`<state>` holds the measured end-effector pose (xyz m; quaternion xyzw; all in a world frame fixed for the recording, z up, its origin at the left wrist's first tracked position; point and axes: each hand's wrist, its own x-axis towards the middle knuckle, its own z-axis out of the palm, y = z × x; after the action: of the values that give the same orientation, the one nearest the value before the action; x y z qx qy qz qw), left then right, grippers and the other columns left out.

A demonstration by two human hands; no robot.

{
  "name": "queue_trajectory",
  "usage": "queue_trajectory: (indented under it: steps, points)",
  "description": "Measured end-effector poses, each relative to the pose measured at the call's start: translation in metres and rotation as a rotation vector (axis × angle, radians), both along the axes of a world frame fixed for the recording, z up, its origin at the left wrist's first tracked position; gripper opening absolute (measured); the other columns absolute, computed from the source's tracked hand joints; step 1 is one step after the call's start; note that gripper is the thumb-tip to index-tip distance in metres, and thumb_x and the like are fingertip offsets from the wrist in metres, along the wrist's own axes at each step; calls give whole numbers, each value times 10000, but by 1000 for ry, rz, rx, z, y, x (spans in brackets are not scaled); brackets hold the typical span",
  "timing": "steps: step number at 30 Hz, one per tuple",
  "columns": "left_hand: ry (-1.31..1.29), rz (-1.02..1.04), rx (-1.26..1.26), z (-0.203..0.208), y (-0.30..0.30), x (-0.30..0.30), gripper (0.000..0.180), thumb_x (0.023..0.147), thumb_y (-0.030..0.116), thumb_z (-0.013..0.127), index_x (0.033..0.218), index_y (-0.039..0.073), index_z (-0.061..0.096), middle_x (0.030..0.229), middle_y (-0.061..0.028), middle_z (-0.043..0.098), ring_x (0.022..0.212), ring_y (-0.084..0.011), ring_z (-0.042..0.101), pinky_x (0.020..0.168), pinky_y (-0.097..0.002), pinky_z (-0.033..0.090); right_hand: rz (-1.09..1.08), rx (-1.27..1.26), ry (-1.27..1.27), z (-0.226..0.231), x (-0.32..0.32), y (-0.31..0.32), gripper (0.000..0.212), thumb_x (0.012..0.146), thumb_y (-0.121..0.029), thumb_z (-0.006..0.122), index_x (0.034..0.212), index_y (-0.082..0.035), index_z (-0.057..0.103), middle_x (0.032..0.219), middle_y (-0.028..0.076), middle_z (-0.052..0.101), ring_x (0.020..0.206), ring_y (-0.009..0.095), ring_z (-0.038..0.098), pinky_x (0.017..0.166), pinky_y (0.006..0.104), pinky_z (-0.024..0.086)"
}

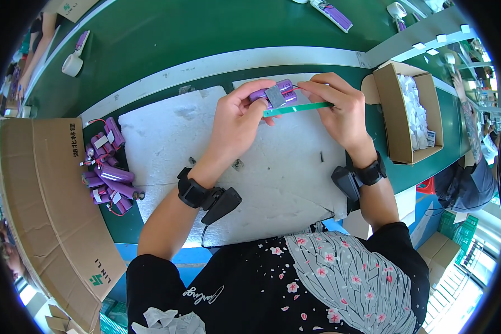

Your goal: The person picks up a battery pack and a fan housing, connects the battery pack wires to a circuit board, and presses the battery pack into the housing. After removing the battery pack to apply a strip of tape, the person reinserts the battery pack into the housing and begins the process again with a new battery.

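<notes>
My left hand [240,114] is closed around a battery pack [288,99] of purple cylindrical cells with a grey patch on its side. A thin red wire [296,88] runs from the pack's right end to the fingertips of my right hand [339,106]. Those fingers are bent and pressed together, and they also pinch a narrow green strip [298,108]. The strip stretches along the near side of the pack toward my left fingers. Both hands are raised over the far part of a white foam sheet [250,189]. Whether the strip is stuck to the pack is unclear.
More purple battery packs [116,173] with wires lie heaped left of the foam, beside a large cardboard box [44,195]. An open carton [392,119] of white pieces stands at right. Beyond a pale rail [206,62], a green conveyor [195,28] carries white-and-purple devices [333,14].
</notes>
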<state>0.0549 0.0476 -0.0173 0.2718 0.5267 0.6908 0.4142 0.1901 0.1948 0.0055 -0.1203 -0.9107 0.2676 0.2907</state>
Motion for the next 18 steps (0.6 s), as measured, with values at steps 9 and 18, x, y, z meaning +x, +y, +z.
queue_trajectory:
  steps: [9, 18]
  points:
    - [-1, 2, -1, 0, -1, 0, 278, 860, -27, 467, 1114, -45, 581, 1017, -122, 622, 761, -142, 627, 637, -274, 534, 10, -35, 15, 0, -1, -3, 178, 717, 67, 689, 870, -24, 693, 842, 80, 616, 698, 206, 608, 579, 269, 482]
    - [23, 3, -5, 1, -1, 1, 272, 856, -33, 485, 1109, -41, 584, 993, -117, 633, 751, -141, 627, 644, -269, 531, 20, -61, 17, -1, -1, -3, 150, 733, 48, 693, 864, -25, 693, 837, 78, 613, 703, 196, 602, 577, 267, 474]
